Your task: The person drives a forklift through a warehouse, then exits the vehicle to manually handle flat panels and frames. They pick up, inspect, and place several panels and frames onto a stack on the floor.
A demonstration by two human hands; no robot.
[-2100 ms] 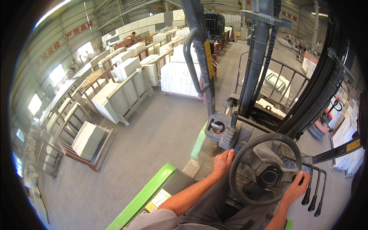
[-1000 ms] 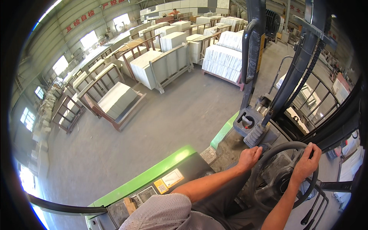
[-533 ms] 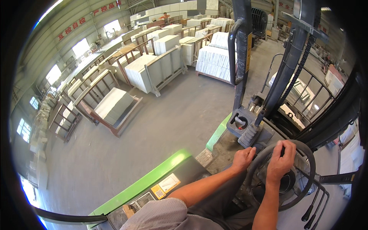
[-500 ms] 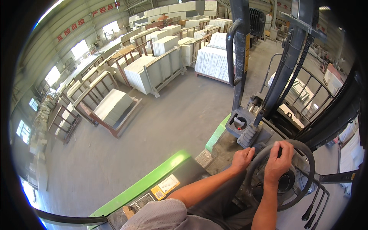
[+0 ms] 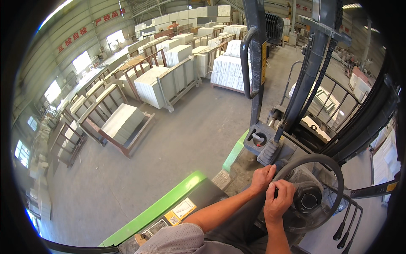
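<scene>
I sit at the controls of a forklift with a dark round steering wheel [image 5: 341,186]. My right hand [image 5: 279,199] is closed around a dark knob [image 5: 275,193] at the wheel's left side, the fingers curled over it. Just beyond it, my left hand [image 5: 262,179] is closed by the wheel's upper left rim. What its fingers hold, if anything, is hidden. Several control levers with black grips [image 5: 339,230] stand to the right of the wheel, untouched. Ahead of the wheel sits a grey console [image 5: 256,142] with a round cup recess.
Stone slabs [image 5: 153,84] stand on racks ahead and to the left; a low rack [image 5: 127,148] is nearer. The forklift's mast [image 5: 311,76] and a dark upright post [image 5: 256,63] rise in front. A green body panel [image 5: 169,207] edges my left side.
My right hand has swung with the knob from the top of the wheel to its left side, beside my left hand. My left hand stays near the rim. The view has shifted slightly.
</scene>
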